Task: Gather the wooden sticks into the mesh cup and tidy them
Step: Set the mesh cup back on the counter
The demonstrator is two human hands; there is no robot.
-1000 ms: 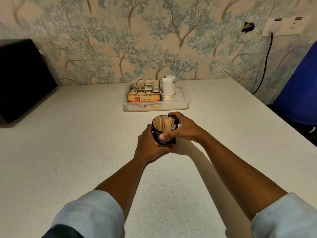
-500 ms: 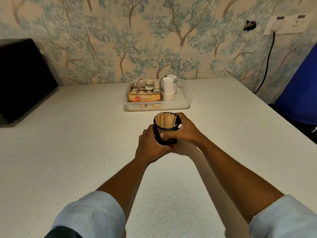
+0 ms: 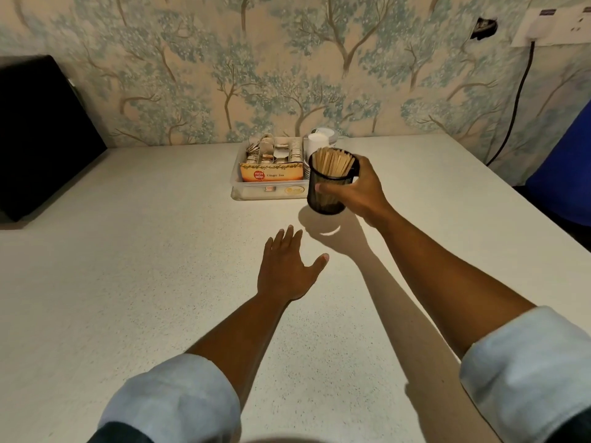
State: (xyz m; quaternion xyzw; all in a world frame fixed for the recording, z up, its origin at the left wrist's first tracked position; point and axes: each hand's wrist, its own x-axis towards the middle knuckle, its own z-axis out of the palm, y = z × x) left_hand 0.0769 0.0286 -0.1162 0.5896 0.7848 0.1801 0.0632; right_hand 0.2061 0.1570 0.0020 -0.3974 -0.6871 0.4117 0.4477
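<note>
Our right hand [image 3: 358, 191] grips the mesh cup [image 3: 329, 190] off the bench [image 3: 128, 282], keeping wooden sticks [image 3: 332, 163] upright; left hand [image 3: 286, 268] fingers released.

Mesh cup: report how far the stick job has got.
Done: the wooden sticks stand bundled inside the mesh cup; none lie on the table. In hand: the right hand holds the cup lifted above its shadow; the left hand is open. Left: setting it down.
</note>
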